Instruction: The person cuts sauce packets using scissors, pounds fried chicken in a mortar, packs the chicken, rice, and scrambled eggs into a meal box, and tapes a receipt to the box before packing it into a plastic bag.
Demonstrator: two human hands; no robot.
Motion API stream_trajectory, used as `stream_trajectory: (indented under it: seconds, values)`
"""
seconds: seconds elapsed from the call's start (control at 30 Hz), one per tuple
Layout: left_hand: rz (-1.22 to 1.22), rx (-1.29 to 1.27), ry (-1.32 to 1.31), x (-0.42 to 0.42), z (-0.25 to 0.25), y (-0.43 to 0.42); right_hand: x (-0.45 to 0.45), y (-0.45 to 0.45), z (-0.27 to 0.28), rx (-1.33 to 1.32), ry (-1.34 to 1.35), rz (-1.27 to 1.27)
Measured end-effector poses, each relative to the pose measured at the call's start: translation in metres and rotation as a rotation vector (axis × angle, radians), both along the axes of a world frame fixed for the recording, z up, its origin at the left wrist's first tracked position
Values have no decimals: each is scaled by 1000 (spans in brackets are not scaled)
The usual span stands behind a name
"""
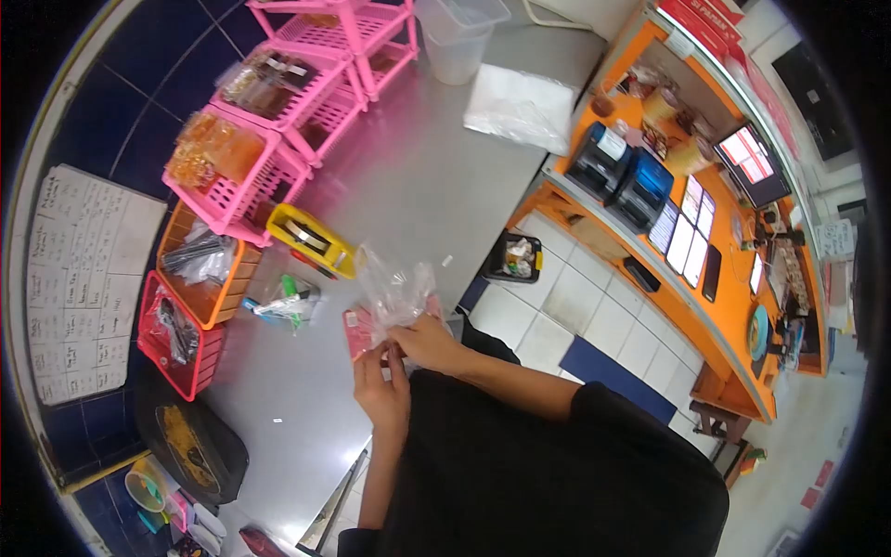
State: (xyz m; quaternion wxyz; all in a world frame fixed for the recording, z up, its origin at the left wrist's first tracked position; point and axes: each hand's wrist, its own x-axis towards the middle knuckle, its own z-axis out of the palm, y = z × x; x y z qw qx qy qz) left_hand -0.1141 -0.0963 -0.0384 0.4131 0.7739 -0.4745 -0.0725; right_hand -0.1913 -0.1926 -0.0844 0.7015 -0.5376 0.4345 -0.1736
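A clear plastic bag puffs up over the near edge of the steel table. My right hand grips its gathered lower part, fingers curled in. Close against it, my left hand pinches the same bag with thumb and fingertips. A pink-red packet with white marks shows behind and under the bag; whether it lies inside the bag I cannot tell. Just beyond the bag is a yellow tape dispenser. Left of it, green and blue markers lie in a small clear holder.
Pink stacked baskets with packets line the wall, beside an orange basket and a red basket. White plastic sheets and a clear tub stand at the far end. An orange counter with devices is to the right.
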Motion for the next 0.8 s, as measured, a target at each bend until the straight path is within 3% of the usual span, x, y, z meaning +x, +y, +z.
stream_trajectory:
  seconds: [0.1, 0.17, 0.27, 0.3, 0.37, 0.43, 0.5, 0.53, 0.63, 0.67, 0.73, 0.8]
  values:
    - [-25, 39, -73, 0, -3, 1, -1, 0, -2, -215, 26, 35]
    - [-8, 17, -94, 4, -7, 2, -6, 3, -8, -87, -82, 46]
    - [26, 11, -159, 11, -6, 5, -10, -3, -9, -569, 72, 312]
    - [6, 29, -194, 17, -6, 6, -13, -8, -4, -886, 179, 316]
    - [18, 61, -157, 26, -4, 8, -21, -21, 24, -872, 75, 310]
    - [48, 144, -162, 41, -8, 5, -40, -15, 8, -622, -234, 403]
    - [-13, 82, -57, 40, 8, -19, -56, -18, -13, -738, -399, 516]
    - [-50, 25, 25, 37, 23, -29, -69, -32, 7, -565, -389, 504]
    - [-147, -57, -56, 28, 38, -64, -98, -65, -3, -207, -416, 527]
    - [-122, -75, -76, 24, 40, -75, -100, -74, 31, -626, -227, 443]
    - [-38, -68, 53, 13, 41, -90, -101, -91, 45, -1053, -56, 340]
    - [43, -79, 97, 8, 33, -93, -109, -111, 35, -875, 72, 177]
